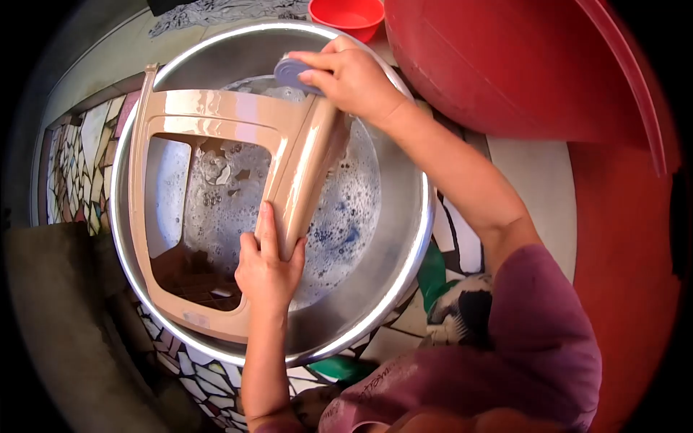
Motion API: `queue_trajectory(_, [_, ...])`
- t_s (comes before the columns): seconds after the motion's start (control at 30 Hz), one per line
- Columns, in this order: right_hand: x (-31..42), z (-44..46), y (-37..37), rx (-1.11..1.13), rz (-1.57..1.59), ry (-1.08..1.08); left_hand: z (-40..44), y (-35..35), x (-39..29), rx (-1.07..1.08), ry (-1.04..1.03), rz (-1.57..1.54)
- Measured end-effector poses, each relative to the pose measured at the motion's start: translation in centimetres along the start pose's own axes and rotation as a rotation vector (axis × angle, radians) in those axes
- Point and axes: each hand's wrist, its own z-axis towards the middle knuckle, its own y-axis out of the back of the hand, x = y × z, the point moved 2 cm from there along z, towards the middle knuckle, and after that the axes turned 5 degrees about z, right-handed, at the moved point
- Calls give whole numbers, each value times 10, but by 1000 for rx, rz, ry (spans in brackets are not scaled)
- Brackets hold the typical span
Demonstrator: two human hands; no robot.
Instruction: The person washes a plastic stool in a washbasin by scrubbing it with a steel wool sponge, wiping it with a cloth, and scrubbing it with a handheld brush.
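A wet, glossy beige plastic stool (195,108) lies tilted inside a wide metal basin (393,216). Below it, soapy water (343,224) with foam and bubbles shows through the stool's open side. My left hand (271,267) grips the near part of a stool leg, its index finger stretched along the plastic. At the far end of that leg, my right hand (354,76) is closed round a blue-grey oval scrub brush (291,73). The brush is by the stool's upper edge; its bristles are hidden, so contact cannot be made out.
A big red plastic tub (498,72) stands tilted at the upper right, near the basin rim. Behind the basin is a small red bowl (350,14). Broken-tile mosaic floor (86,159) surrounds the basin. A dark brown ledge (58,310) runs along the left.
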Motion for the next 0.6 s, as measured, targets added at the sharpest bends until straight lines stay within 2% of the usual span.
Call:
queue_trajectory(0.03, [-4,-10,9,-34,-65,58,1,2,0,-12,20,-27])
queue_trajectory(0.13, [-38,-58,37,-17,29,-118,2,0,6,-21,19,-6])
queue_trajectory(0.23, [-18,-38,32,56,-13,-123,7,-1,8,-76,0,-6])
queue_trajectory(0.27, [-9,-22,20,84,-52,-33,5,-3,6,-60,3,11])
queue_trajectory(0.37, [7,-14,5,26,-49,-7,0,-7,-2,-70,-56,1])
queue_trajectory(0.43, [-6,-29,37,94,-32,-190,2,0,2,-46,-10,-6])
queue_trajectory(0.47, [-20,-47,47,105,-66,-230,2,1,3,1,42,-15])
queue_trajectory(0.53, [-39,-63,45,132,-97,-271,2,2,5,-44,52,-39])
queue_trajectory(0.6, [-47,-61,36,10,66,-321,2,-2,4,-21,30,-10])
